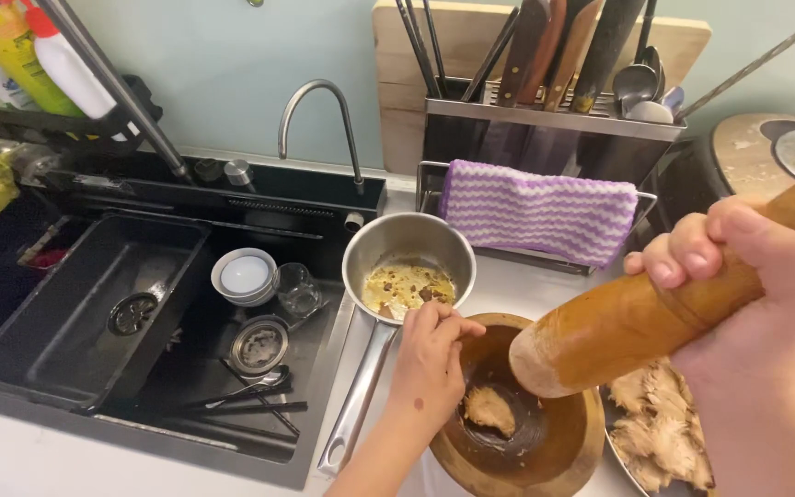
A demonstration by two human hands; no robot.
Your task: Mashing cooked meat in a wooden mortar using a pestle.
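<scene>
**Wooden pestle up, fingers at the bowl**

Wood fills my view up close. My right hand [738, 294] is wrapped tight around the big light-brown wooden pestle [637, 322], which is tilted above the round dark wooden mortar bowl [545, 442]. A pale mashed lump [489, 410] sits inside the bowl. My left hand [430, 364] rests at the bowl's rim, fingers pinched together; I cannot tell if they hold anything. Just right of the bowl is a metal dish of shredded pale pieces [660, 428]. Behind my left hand stands a small steel saucepan with yellow bits [407, 271]. Further left is the black sink [94, 304]. At the back hangs a purple and white striped cloth [535, 207].
</scene>
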